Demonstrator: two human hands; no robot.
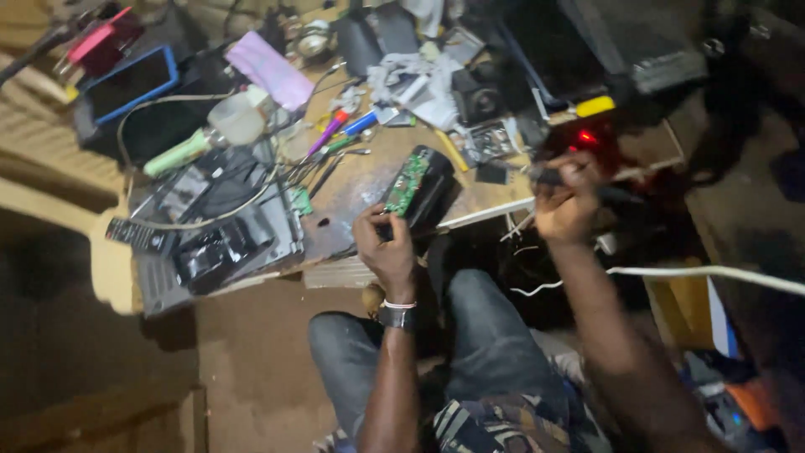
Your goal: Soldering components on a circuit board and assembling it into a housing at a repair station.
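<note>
My left hand (383,243) grips the near end of a black opened device (423,186) that lies on the wooden workbench (360,180); a green circuit board (407,183) shows inside it. My right hand (568,200) is closed around a dark tool handle (549,176) at the bench's right edge, just below a small red glowing light (585,137). A watch and a white band sit on my left wrist. My knees in blue jeans are below the bench.
The bench is crowded: a blue-cased tablet (132,81), a pink case (270,69), pens and screwdrivers (340,134), a green-handled tool (180,153), dark electronics (218,243), a yellow piece (595,106). A white cable (713,273) crosses at right. A dirt floor lies below left.
</note>
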